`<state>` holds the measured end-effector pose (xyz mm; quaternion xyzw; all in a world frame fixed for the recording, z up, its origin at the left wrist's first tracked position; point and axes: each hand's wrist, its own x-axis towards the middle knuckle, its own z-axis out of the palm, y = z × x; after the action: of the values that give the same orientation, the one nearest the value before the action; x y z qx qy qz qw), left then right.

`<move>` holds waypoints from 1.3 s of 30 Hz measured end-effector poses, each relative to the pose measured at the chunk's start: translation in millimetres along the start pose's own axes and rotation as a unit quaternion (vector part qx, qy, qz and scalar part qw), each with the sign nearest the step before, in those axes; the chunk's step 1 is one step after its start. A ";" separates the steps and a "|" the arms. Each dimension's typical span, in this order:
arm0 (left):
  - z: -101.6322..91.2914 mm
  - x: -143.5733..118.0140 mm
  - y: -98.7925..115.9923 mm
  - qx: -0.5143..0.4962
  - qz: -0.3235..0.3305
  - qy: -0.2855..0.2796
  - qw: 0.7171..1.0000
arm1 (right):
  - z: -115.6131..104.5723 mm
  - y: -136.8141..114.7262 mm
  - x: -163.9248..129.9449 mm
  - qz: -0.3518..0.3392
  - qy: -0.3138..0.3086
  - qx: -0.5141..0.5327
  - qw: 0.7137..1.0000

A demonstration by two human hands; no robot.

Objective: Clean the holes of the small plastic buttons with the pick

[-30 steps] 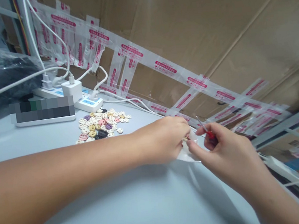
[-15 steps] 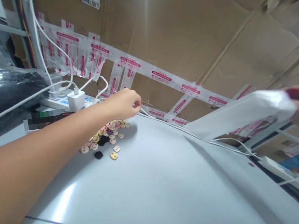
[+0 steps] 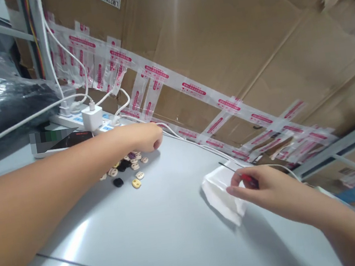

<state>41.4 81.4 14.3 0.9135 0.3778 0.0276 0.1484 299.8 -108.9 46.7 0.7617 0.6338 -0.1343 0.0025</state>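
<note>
The small buttons [image 3: 129, 168] lie heaped on the grey surface [image 3: 165, 231] under the left hand [image 3: 141, 137], whose curled fingers hide what they grip; the right hand [image 3: 261, 189] pins the white pouch [image 3: 220, 193] flat, pinching a red-handled tool [image 3: 241, 176], its tip hard to read

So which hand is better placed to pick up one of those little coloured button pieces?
Probably the left hand: it hovers right over the pile of small coloured button pieces. The right hand is far off, busy holding a thin red-handled tool against the white folded cloth.
</note>
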 end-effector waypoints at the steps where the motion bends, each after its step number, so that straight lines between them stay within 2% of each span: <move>1: 0.8 0.6 0.4 0.014 -0.008 -0.011 1.000 | 0.8 -5.8 3.0 -0.001 0.006 0.017 1.000; 4: 0.6 1.3 3.0 0.076 -0.010 -0.037 0.996 | 9.0 -27.9 18.4 -0.019 0.063 0.089 0.994; 8: 0.6 3.0 3.2 0.074 -0.001 -0.037 0.997 | 47.0 -47.0 44.8 -0.059 0.108 0.151 0.981; 11: 3.0 7.5 -1.5 0.085 0.004 -0.026 0.996 | 72.6 -44.4 55.9 -0.072 0.156 0.119 0.978; 15: 5.2 14.7 -4.7 0.074 0.064 0.027 0.995 | 80.4 -35.3 54.9 -0.078 0.183 0.144 0.969; 17: 3.7 15.4 0.8 0.007 0.097 0.051 0.994 | 79.4 -33.5 49.9 -0.093 0.182 0.199 0.958; 19: 0.8 12.9 11.4 -0.123 0.122 0.045 0.984 | 79.0 -33.3 43.5 -0.132 0.172 0.260 0.941; 21: -2.0 7.6 24.1 -0.260 0.135 0.011 0.956 | 79.8 -33.5 37.5 -0.182 0.154 0.302 0.923; 23: -4.1 1.0 35.3 -0.345 0.141 -0.014 0.928 | 81.1 -33.3 33.8 -0.214 0.132 0.327 0.911; 26: -5.9 -7.8 45.5 -0.388 0.136 -0.041 0.910 | 83.1 -32.0 33.5 -0.206 0.112 0.356 0.904; 30: -6.4 -13.3 48.7 -0.423 0.103 -0.058 0.899 | 84.8 -30.4 36.5 -0.173 0.100 0.377 0.904; 34: -0.2 -12.7 43.1 -0.474 0.075 -0.064 0.875 | 86.3 -31.1 37.1 -0.159 0.086 0.389 0.903; 39: 16.2 -11.6 31.7 -0.526 0.095 -0.091 0.840 | 87.7 -33.3 36.7 -0.149 0.068 0.380 0.910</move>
<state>57.4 48.0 8.8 0.7276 0.2029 0.1532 0.6371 255.8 -82.2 -39.9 0.6089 0.6401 -0.3113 -0.3501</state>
